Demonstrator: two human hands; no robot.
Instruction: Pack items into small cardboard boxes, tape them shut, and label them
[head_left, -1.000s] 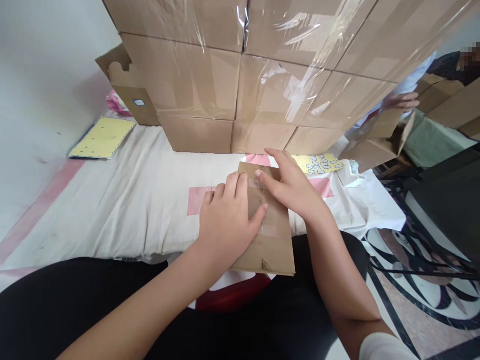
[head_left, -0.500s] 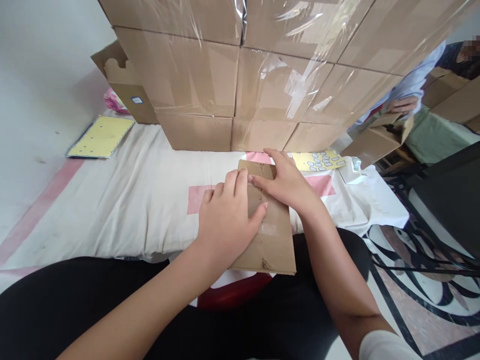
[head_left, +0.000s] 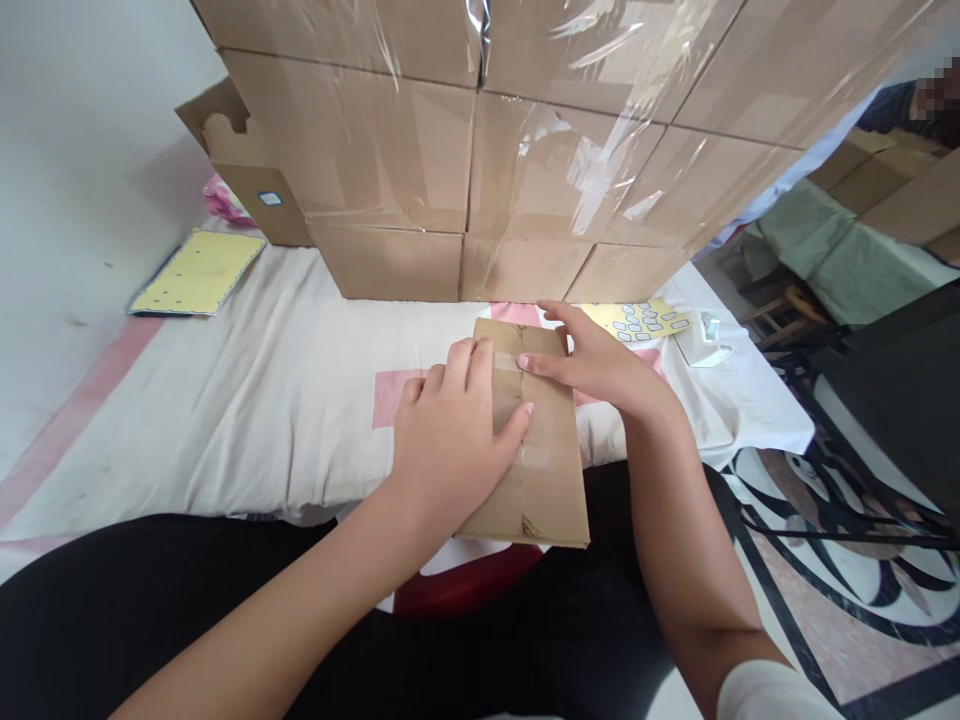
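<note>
A small flat cardboard box with a taped seam along its top lies in front of me, overhanging the near edge of the table. My left hand grips its left side, thumb on the top face and fingers bent along the edge. At the far right corner is my right hand, its fingers apart and stretched past the box's edge. Its thumb rests on or just over the top face near a strip of clear tape. A dark torn spot marks the near end of the box.
A tall stack of cardboard boxes wrapped in clear film stands behind. An open carton and a yellow booklet are at the left. A yellow sticker sheet and a white tape dispenser-like item lie right, on the cloth-covered table.
My right hand has slid to the right, its thumb drawing back across the box top. The left hand and box stay put. The person's hand and open carton at right are gone from view.
</note>
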